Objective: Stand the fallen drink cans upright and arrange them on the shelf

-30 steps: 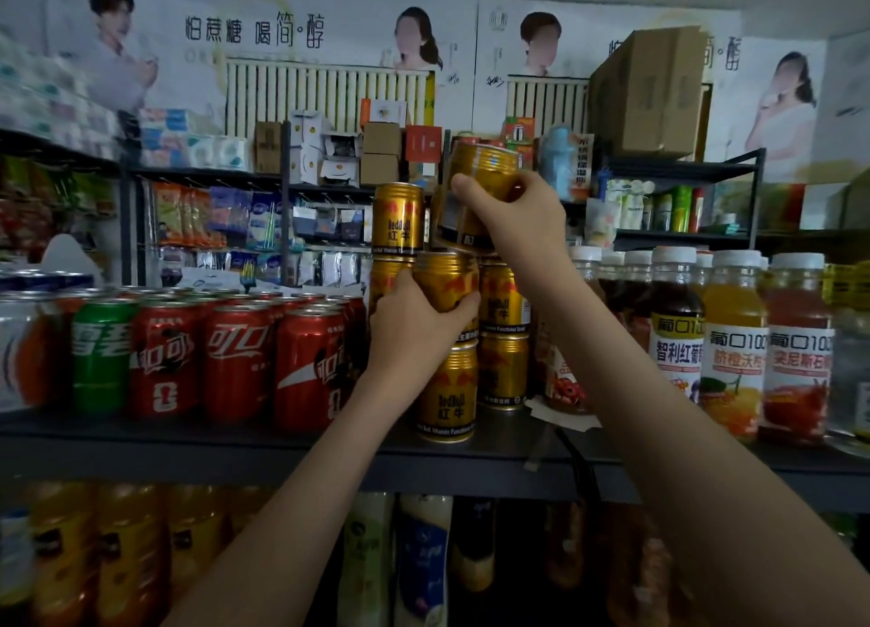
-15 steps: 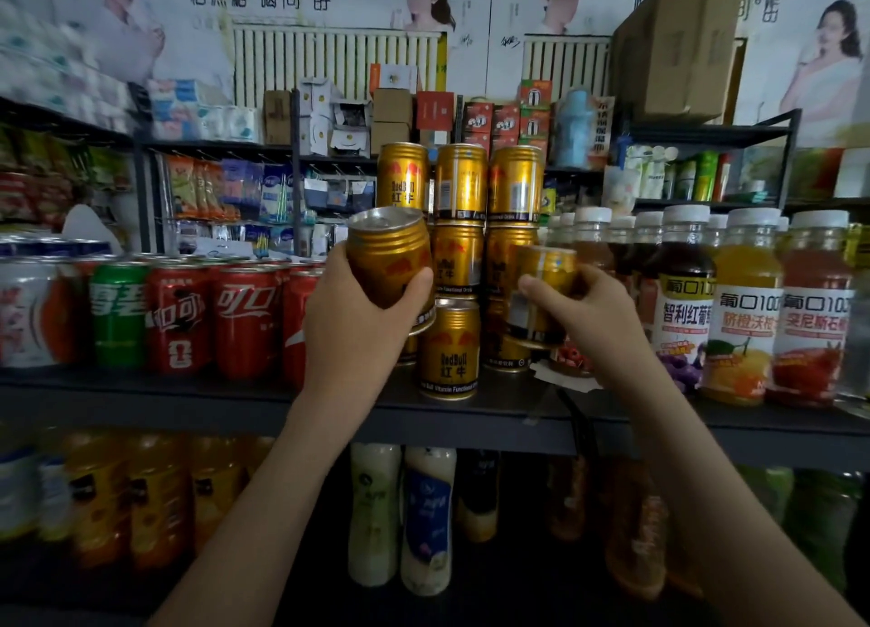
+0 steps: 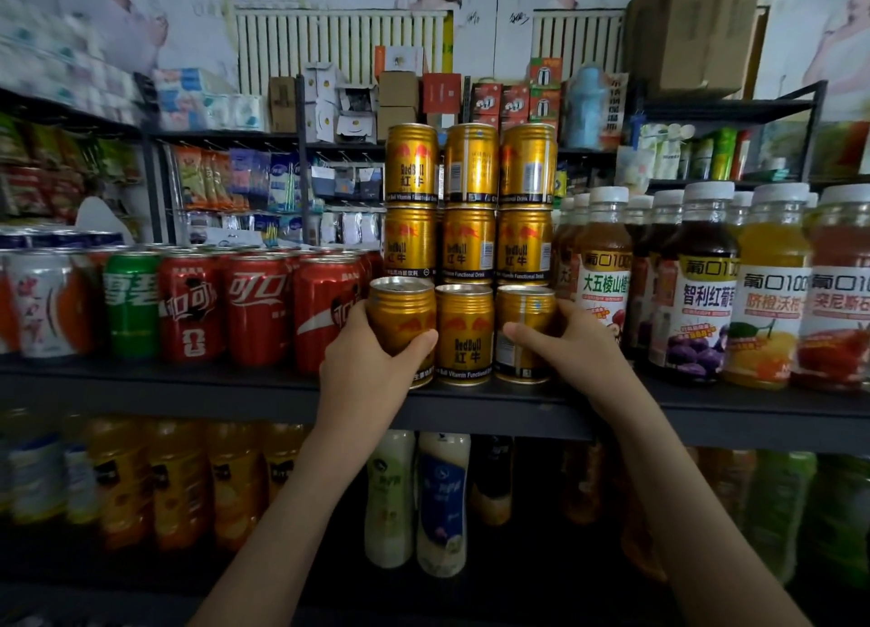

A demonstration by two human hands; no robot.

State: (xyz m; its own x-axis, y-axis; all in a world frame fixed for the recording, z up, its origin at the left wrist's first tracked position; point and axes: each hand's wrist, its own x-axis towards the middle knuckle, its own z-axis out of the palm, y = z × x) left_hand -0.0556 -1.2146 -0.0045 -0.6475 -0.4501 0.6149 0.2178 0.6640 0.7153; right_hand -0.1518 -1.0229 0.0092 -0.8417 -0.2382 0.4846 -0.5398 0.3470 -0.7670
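Observation:
Gold Red Bull cans stand stacked three high and three wide on the dark shelf [image 3: 263,391]. My left hand [image 3: 372,367] grips the bottom left gold can [image 3: 400,316], upright at the shelf's front edge. My right hand [image 3: 565,344] grips the bottom right gold can [image 3: 525,316], also upright on the shelf. Between them stands the bottom middle can [image 3: 463,334], untouched. The middle row [image 3: 466,245] and top row [image 3: 471,163] rest above, all upright.
Red cola cans [image 3: 256,306] and a green can [image 3: 132,301] stand left of the stack. Juice bottles [image 3: 701,287] with white caps crowd the right. Bottles fill the lower shelf [image 3: 438,499]. Boxes and snack packs sit on racks behind.
Both hands came down from the stack with a gold can each and set them upright in the bottom row, left and right of the middle can. The view tilted down.

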